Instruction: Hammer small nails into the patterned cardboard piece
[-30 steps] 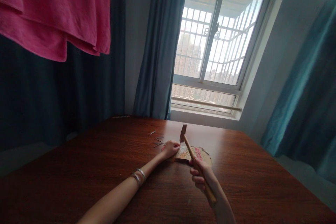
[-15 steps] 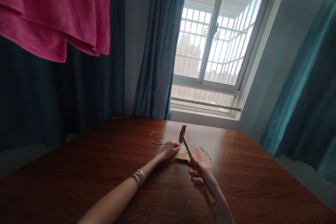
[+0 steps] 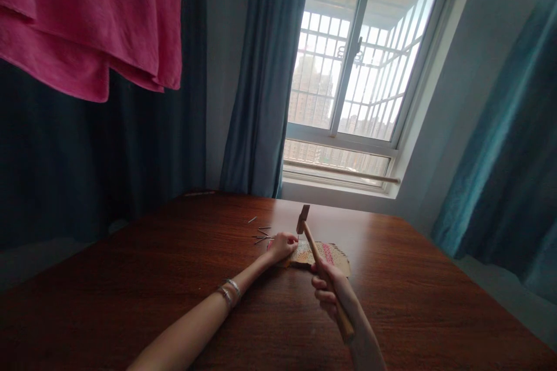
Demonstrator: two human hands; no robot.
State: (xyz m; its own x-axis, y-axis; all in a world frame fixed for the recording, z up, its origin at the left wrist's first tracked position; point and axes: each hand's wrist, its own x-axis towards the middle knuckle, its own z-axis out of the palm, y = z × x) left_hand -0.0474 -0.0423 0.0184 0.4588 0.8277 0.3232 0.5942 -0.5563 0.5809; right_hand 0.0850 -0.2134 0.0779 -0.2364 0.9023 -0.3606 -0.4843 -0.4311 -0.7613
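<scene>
My right hand (image 3: 333,293) is closed round the wooden handle of a small hammer (image 3: 310,239). Its metal head hangs just above a flat patterned wooden piece (image 3: 327,255) lying on the table. My left hand (image 3: 282,244) rests on the left end of that piece, fingers pinched together right under the hammer head; what they pinch is too small to make out. A bracelet sits on my left wrist. Several loose nails (image 3: 261,234) lie on the table just left of my left hand.
The dark wooden table (image 3: 130,278) stretches out to both sides. Behind it are a barred window (image 3: 352,81), blue curtains (image 3: 261,81) on both sides, and a pink cloth (image 3: 91,17) hanging at the upper left.
The hammer head and my right hand have shifted slightly left and a little up. My left hand has stayed in place on the piece.
</scene>
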